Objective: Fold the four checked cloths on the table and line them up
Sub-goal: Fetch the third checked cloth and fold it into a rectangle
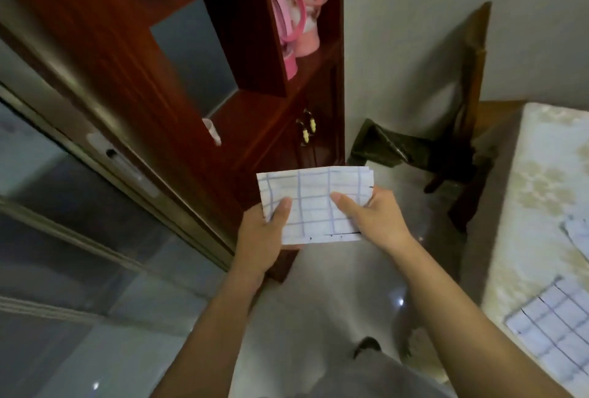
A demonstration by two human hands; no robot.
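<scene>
Big dark-red wooden cabinet [159, 62] fills the left side. The table [541, 174], with a pale floral cover, sits off to the right, and there's a wooden chair [471, 110] by the wall between them. One checked cloth [554, 330] lies on the table's near end, with another cloth [577, 235] further back at the frame edge. The folded checked cloth [315, 203] is held up in front of the cabinet. The left hand [264, 235] and right hand [373, 219] grip its sides, thumbs on top.

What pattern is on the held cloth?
White cloth with a blue grid check, head view.
</scene>
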